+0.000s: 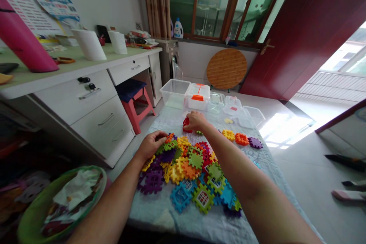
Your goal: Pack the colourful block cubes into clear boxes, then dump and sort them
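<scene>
My right hand reaches past the pile, its fingers closed on a red interlocking plastic tile low over the cloth or touching it. At the pile's left edge is my left hand, fingers bent together against an orange tile; its grip is partly hidden. Between my forearms lies a heap of notched square tiles: a purple one, a blue one, a green one with a white window, and several others. To the right, a yellow tile, another orange tile and a violet tile form a row.
Across the far end of the cloth-covered table stand a clear bin, a clear box with orange latches and other clear containers. A desk runs along the left, a pink stool beside it. A filled green basket sits lower left.
</scene>
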Demonstrator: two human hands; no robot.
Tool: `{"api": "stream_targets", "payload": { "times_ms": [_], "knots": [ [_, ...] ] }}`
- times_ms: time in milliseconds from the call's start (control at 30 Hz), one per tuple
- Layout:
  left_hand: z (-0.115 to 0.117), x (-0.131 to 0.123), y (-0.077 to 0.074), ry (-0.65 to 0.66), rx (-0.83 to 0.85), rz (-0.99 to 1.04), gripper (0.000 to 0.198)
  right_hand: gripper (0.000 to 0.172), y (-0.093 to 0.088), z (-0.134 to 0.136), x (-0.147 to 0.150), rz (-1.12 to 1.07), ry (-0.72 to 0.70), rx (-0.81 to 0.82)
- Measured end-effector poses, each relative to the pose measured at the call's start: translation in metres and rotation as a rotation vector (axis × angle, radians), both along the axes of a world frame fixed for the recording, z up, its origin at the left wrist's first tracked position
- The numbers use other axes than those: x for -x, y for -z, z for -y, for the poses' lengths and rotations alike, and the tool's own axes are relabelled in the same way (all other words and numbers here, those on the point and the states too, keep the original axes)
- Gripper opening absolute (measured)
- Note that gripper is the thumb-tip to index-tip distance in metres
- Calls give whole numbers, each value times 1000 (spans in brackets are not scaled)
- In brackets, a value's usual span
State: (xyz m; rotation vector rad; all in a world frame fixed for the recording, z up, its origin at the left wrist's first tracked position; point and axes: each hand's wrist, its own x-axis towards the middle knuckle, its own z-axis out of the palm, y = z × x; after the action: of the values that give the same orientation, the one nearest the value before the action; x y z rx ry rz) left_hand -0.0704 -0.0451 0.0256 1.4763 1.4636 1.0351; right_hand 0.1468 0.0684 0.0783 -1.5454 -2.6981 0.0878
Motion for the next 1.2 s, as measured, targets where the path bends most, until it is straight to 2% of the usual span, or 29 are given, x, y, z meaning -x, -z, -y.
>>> {"api": "stream_targets", "payload": {
  "times_ms": [200,533,833,933,1033,1100,1200],
  "knots": [
    [0,0,-2,-7,-19,-18,36,74,11,0,0,-13,-7,40],
    [-1,1,2,9,-20,-5,34,63,24,-6,1,-44,-42,109],
    [1,0,-1,22,-12,-2,34,62,26,-5,1,-82,-42,113],
    [1,0,-1,25,-7,14,36,73,20,-1,0,-98,-24,101],
    [0,1,0,33,-6,18,38,85,4,11,-12,-138,-13,69],
    [-1,3,4,47,-4,17,38,80,-11,26,-28,-205,-20,33],
    [-3,6,9,62,-5,34,40,60,-30,61,-59,-291,-70,39]
  ]
}}
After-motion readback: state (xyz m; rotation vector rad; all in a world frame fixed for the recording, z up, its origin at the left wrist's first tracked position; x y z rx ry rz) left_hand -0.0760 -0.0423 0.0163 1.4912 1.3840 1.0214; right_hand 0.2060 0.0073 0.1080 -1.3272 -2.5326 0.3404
